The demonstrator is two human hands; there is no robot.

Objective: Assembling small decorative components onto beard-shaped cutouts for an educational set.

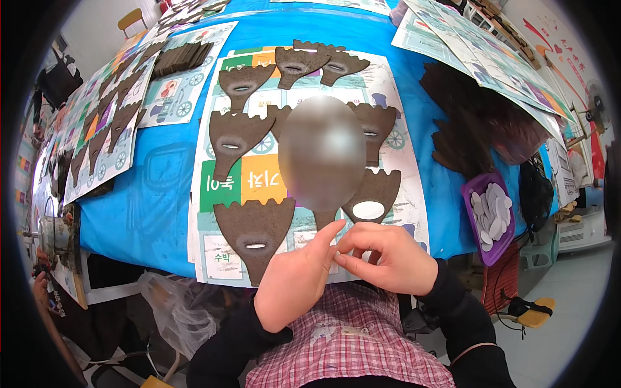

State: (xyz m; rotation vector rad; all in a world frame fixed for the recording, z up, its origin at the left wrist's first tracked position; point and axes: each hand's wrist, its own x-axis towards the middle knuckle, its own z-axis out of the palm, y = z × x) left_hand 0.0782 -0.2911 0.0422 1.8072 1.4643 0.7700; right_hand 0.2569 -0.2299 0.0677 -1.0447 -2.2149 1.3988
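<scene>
My left hand (294, 278) and my right hand (388, 255) meet just over the near table edge. Their fingertips pinch the narrow stem of a brown cutout (325, 218) held upright; its upper part is hidden by a blurred oval patch. My left forefinger points up along the stem, and my right thumb and forefinger close on it from the right. Several like brown cutouts, wide at the top with a scalloped edge and a slit, lie on a printed paper sheet (223, 184). The nearest ones are a big one (254, 229) and one with a white oval (372, 197).
The blue table cover (152, 194) carries more printed sheets and rows of brown cutouts at far left (110, 123). A dark stack of cutouts (462, 123) lies at right. A purple tray (471, 194) of white ovals hangs at the right table edge. A yellow stool (533, 313) stands on the floor.
</scene>
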